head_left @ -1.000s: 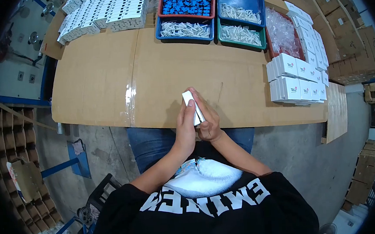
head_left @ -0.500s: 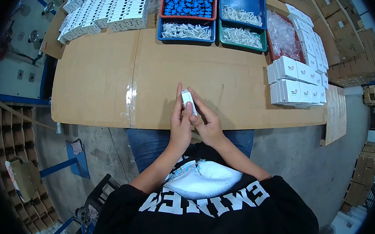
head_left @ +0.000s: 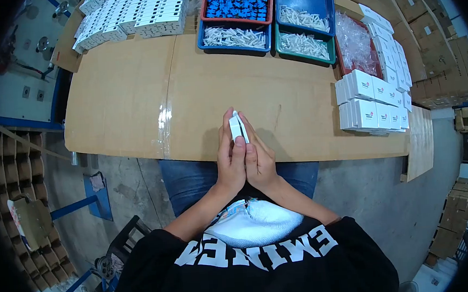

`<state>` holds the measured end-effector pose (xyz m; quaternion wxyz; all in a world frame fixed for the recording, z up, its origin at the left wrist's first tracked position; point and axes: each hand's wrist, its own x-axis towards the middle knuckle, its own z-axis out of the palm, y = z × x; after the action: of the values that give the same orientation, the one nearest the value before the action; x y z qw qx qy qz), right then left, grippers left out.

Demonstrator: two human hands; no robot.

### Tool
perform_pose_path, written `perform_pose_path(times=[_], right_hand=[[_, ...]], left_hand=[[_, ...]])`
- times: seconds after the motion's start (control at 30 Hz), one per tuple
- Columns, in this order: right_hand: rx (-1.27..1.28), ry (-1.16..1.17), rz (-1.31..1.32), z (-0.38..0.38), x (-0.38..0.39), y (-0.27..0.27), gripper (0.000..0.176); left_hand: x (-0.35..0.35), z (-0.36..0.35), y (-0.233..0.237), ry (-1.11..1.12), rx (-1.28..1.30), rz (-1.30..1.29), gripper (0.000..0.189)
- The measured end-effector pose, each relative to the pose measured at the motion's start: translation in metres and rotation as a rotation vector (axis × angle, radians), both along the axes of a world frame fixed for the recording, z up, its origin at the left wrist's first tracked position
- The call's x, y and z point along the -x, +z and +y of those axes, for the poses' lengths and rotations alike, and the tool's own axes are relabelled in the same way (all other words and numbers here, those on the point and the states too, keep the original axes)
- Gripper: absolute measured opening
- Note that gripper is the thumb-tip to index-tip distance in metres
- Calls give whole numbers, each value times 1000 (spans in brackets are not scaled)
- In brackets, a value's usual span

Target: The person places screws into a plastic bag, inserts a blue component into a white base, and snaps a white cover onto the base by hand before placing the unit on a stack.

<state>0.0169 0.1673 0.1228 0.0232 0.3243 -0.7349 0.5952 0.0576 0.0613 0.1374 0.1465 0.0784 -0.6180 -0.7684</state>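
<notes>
The left hand (head_left: pixel 231 160) and the right hand (head_left: pixel 259 160) press together, palms facing, and clamp a small white box (head_left: pixel 236 128) between their fingers. The box is above the near edge of the cardboard table (head_left: pixel 133 99), well apart from the stacked white boxes (head_left: pixel 372 104) at the right.

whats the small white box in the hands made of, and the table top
The small box looks like matt white card: flat faces, crisp folded edges. The table top looks like plain brown cardboard sheets, joined by glossy clear tape.
</notes>
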Motion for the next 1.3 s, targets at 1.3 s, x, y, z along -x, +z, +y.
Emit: perform_pose_path(times=[1.3], right_hand=[[242,-41,-839,-11,-52,46,54]], left_hand=[[-3,-8,-36,200,525,488,84]])
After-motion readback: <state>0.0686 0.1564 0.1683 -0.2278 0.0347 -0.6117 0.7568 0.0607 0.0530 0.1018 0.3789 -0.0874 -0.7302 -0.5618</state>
